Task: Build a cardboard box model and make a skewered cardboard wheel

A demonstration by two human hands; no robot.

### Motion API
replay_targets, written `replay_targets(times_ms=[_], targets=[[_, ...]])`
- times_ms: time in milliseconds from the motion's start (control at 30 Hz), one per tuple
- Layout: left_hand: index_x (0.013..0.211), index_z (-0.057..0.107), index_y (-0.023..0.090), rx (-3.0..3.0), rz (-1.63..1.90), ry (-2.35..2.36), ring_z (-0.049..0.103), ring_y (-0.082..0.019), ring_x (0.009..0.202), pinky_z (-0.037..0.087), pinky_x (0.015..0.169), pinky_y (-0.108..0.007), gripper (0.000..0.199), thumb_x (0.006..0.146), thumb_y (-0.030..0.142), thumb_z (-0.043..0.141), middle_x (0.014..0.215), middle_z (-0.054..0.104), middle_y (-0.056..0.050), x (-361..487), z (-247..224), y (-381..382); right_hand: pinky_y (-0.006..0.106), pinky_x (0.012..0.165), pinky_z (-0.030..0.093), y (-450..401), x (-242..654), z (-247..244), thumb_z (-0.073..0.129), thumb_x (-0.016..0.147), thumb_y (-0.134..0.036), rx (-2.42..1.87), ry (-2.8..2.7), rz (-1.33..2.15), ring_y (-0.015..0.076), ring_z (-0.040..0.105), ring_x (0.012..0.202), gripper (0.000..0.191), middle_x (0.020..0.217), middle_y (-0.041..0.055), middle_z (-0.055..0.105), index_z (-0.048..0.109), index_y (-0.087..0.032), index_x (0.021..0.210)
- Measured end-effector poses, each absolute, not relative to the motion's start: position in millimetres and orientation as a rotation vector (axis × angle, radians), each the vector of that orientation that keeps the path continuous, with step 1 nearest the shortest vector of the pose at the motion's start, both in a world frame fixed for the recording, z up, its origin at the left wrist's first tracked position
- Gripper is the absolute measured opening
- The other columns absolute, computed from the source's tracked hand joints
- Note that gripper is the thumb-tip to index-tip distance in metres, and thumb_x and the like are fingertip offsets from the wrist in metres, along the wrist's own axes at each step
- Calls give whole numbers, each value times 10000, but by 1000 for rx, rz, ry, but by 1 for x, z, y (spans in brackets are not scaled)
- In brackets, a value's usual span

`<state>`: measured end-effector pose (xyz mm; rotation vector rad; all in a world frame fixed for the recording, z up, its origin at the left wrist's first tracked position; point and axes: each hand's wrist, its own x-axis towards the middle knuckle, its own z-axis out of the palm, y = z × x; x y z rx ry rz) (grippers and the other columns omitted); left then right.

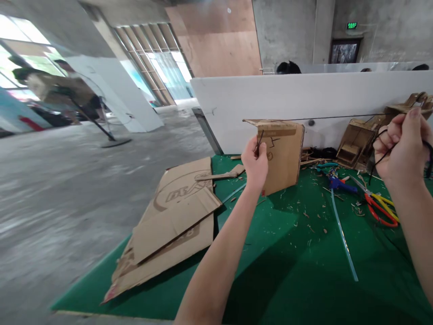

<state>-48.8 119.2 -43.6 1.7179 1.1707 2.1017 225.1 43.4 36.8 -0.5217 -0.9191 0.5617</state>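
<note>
Forearms, left hand tight on upright cardboard, right hand tight on black cord

Daylight from the windows at left burns out to white. A soft, dark shadow crosses the green counter, while the floor smears with blur (wide-angle stretching shows, too, toward the edges).

Gray concrete floor — bright windows
</note>
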Motion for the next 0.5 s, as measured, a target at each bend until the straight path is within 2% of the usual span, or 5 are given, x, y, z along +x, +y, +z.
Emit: replay_targets(times_ms=[133, 200, 300, 367, 500], targets=[[1148, 638, 183, 1625, 2132, 1216, 642, -186, 1020, 486, 923, -312, 277, 914, 270, 518, 1103, 691, -89, -32, -44, 122, 234, 381, 191, 21, 204, -5, 586, 899, -469, -610, -1069, 490, 77, 256, 391, 324, 470, -83, 305, 540, -239, 675], [1135, 642, 187, 1554, 2135, 1236, 642, -193, 1041, 482, 936, -323, 265, 911, 250, 514, 1113, 688, -96, -23, -43, 126, 243, 409, 264, 13, 199, -39, 561, 910, -465, -810, -1169, 413, 91, 346, 421, 319, 490, -57, 397, 570, -233, 692], [1105, 650, 204, 1461, 2153, 1241, 632, -197, 1087, 469, 966, -330, 242, 906, 234, 515, 1128, 685, -95, -10, -37, 134, 265, 527, 372, 11, 199, -90, 627, 858, -375, -1132, -1443, 455, 125, 497, 556, 229, 617, -6, 566, 617, -223, 687], [1111, 645, 216, 1441, 2143, 1220, 628, -191, 1096, 468, 969, -323, 241, 906, 239, 519, 1135, 684, -86, -3, -33, 137, 275, 576, 396, 15, 201, -115, 608, 857, -346, -1182, -1470, 491, 144, 519, 589, 212, 634, -2, 590, 609, -225, 682], [1147, 628, 214, 1426, 2107, 1216, 644, -181, 1025, 478, 943, -322, 267, 911, 231, 504, 1113, 689, -77, 8, -26, 135, 260, 557, 367, 28, 197, -141, 594, 861, -322, -1180, -1541, 578, 137, 483, 562, 184, 614, -16, 553, 609, -233, 701]])
